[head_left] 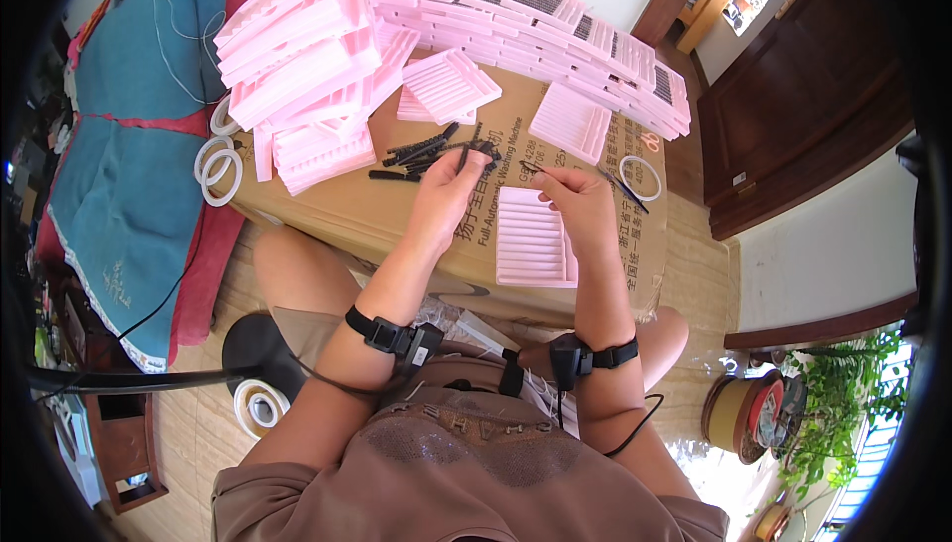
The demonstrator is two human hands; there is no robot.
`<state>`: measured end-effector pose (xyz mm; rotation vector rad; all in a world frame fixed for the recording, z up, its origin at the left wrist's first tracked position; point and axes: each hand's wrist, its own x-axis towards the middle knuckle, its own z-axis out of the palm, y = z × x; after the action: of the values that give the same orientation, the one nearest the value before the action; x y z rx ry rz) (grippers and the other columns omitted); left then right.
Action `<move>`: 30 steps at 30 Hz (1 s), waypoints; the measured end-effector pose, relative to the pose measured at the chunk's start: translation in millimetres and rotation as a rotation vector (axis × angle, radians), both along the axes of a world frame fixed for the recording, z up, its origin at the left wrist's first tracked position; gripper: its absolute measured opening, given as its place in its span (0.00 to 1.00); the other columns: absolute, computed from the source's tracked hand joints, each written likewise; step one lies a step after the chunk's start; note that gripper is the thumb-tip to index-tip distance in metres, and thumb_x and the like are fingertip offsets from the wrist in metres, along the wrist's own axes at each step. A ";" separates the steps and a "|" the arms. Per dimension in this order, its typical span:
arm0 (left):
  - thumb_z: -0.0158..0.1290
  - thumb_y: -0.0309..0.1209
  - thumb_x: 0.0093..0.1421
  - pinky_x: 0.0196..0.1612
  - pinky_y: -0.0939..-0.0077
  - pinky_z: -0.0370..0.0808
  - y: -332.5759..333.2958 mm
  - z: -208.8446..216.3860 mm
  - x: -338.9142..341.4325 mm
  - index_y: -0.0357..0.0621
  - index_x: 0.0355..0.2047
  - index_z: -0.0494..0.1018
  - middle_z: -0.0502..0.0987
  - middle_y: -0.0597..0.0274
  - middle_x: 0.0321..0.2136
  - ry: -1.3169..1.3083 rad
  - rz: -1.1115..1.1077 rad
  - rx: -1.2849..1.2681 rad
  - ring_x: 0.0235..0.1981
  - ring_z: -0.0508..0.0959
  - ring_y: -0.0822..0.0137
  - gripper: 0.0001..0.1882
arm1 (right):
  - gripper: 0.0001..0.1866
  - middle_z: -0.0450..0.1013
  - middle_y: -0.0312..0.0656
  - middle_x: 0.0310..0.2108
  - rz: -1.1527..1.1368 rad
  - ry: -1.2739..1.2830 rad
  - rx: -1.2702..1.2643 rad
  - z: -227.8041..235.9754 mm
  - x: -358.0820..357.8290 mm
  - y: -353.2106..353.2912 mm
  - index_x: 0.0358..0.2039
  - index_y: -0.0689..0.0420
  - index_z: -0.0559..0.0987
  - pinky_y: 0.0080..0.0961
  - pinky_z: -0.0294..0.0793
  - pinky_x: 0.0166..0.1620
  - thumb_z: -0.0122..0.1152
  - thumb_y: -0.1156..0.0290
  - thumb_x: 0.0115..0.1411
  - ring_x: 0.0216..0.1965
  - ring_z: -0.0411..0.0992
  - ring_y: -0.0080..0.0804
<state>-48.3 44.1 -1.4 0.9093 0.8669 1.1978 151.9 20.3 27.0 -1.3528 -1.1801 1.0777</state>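
Observation:
My left hand (453, 188) is closed around a black bristly strip (482, 147), pinched between thumb and fingers above the cardboard box. My right hand (583, 203) pinches a small dark piece (531, 167) just beyond the near tray; its exact kind is too small to make out. Under and beside the right hand lies a pink ridged tray (534, 244), its grooves bare. More black bristly strips (421, 150) lie in a loose heap left of my left hand. Another pink tray (570, 123) rests farther back on the right.
The cardboard box (397, 215) serves as the work surface. Leaning stacks of pink trays (297, 56) rise at its left. A long row of trays filled with black strips (535, 21) lines the back. White tape rings (220, 171) lie left; a white ring (640, 178) and dark tweezers (627, 191) lie right.

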 end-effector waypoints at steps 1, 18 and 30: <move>0.55 0.38 0.73 0.23 0.85 0.52 -1.4 1.8 3.0 0.44 0.45 0.79 0.68 0.80 0.22 0.006 -0.035 0.004 0.20 0.59 0.84 0.12 | 0.11 0.83 0.38 0.31 -0.003 -0.004 -0.020 0.2 1.8 -1.4 0.42 0.64 0.87 0.18 0.74 0.38 0.70 0.71 0.62 0.32 0.77 0.19; 0.51 0.35 0.74 0.30 0.83 0.63 9.6 -1.4 1.3 0.46 0.38 0.76 0.72 0.76 0.27 0.140 -0.078 -0.018 0.26 0.65 0.82 0.09 | 0.11 0.81 0.34 0.32 -0.120 -0.083 -0.016 -6.7 7.6 -1.2 0.44 0.65 0.86 0.17 0.73 0.39 0.69 0.71 0.65 0.35 0.75 0.17; 0.54 0.35 0.73 0.28 0.84 0.62 2.6 -0.6 13.3 0.45 0.39 0.78 0.69 0.78 0.24 0.078 -0.041 -0.025 0.24 0.64 0.83 0.08 | 0.12 0.83 0.38 0.35 -0.025 0.142 -0.079 -16.9 -16.7 1.7 0.46 0.64 0.85 0.17 0.75 0.41 0.70 0.73 0.63 0.36 0.78 0.20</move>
<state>-34.9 46.7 -2.0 0.9538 0.9194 1.1196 135.2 21.9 10.1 -1.3250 -1.0241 1.1928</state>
